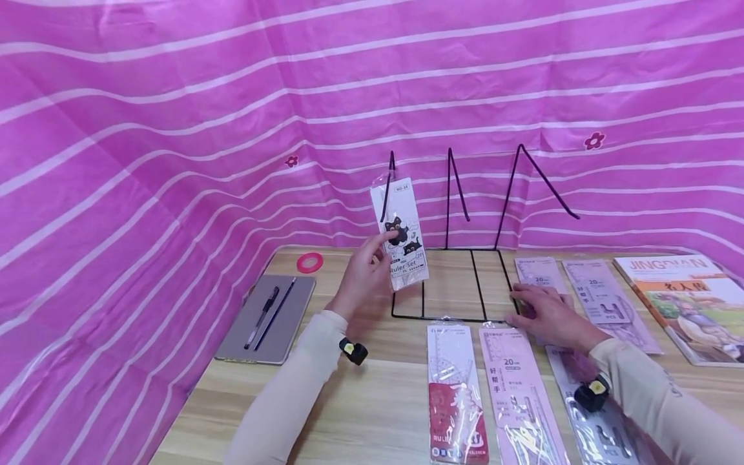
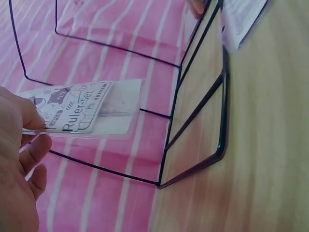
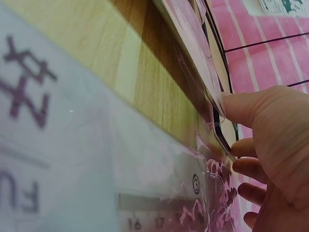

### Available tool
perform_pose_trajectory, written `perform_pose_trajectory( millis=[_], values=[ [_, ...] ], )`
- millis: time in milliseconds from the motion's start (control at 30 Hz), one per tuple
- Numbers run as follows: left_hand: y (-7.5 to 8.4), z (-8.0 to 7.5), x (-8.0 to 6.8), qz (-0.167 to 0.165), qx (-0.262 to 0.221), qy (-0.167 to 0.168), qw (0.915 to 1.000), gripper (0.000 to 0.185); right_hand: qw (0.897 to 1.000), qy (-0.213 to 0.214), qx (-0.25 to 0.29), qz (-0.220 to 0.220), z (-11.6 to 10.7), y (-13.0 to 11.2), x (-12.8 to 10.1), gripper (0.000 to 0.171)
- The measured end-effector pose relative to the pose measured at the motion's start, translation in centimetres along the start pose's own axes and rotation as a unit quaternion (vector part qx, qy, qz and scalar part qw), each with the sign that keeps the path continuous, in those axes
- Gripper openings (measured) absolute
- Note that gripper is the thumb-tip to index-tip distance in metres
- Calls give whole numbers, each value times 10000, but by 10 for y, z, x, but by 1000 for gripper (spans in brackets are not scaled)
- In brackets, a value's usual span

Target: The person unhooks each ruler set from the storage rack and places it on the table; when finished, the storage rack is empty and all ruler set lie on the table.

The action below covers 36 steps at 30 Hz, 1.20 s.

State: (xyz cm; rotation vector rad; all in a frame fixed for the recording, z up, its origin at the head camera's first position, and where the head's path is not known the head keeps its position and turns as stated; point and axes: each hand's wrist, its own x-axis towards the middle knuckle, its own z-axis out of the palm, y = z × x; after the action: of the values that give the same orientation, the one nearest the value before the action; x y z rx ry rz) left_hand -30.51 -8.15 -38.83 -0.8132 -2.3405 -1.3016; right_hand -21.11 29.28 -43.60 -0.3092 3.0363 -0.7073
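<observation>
My left hand [image 1: 367,270] pinches the side of a ruler set packet [image 1: 414,223], white with black cats, thumb and fingers near its lower half. The packet's top overlaps the left prong of a black wire rack [image 1: 476,284], and the prong's tip shows in front of the packet. In the left wrist view the packet's clear lower end [image 2: 120,106] sticks out past my fingertips. My right hand [image 1: 552,316] holds the right side wire of the rack's base. The right wrist view shows its thumb and fingers at the dark wire [image 3: 223,133].
Below the rack lie a red and white ruler packet [image 1: 459,400], a pink one [image 1: 520,394] and a grey one [image 1: 593,413]. More pink packets [image 1: 599,290] and a magazine [image 1: 692,303] are at right. A notebook [image 1: 290,323] with pens and red tape [image 1: 310,262] are at left.
</observation>
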Motion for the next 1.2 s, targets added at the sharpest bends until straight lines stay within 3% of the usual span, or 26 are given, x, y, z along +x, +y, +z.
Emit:
perform_pose_trajectory(
  millis=[267, 433, 567, 667, 1200],
  values=[
    [22, -19, -33, 80, 212, -223, 9995, 50, 10000, 21, -25, 3, 1, 2, 0, 73],
    [33, -31, -60, 351, 318, -299, 9984, 50, 10000, 19, -19, -8, 1, 1, -2, 74],
    [43, -40, -79, 509, 234, -389, 9977, 50, 10000, 10, 5, 12, 1, 0, -2, 73],
    [51, -44, -91, 443, 139, -465, 9978, 49, 10000, -15, 30, 52, 2, 1, -2, 71],
    [70, -58, -129, 810, -13, -600, 9949, 50, 10000, 1, -91, -3, 3, 1, 1, 71]
  ],
)
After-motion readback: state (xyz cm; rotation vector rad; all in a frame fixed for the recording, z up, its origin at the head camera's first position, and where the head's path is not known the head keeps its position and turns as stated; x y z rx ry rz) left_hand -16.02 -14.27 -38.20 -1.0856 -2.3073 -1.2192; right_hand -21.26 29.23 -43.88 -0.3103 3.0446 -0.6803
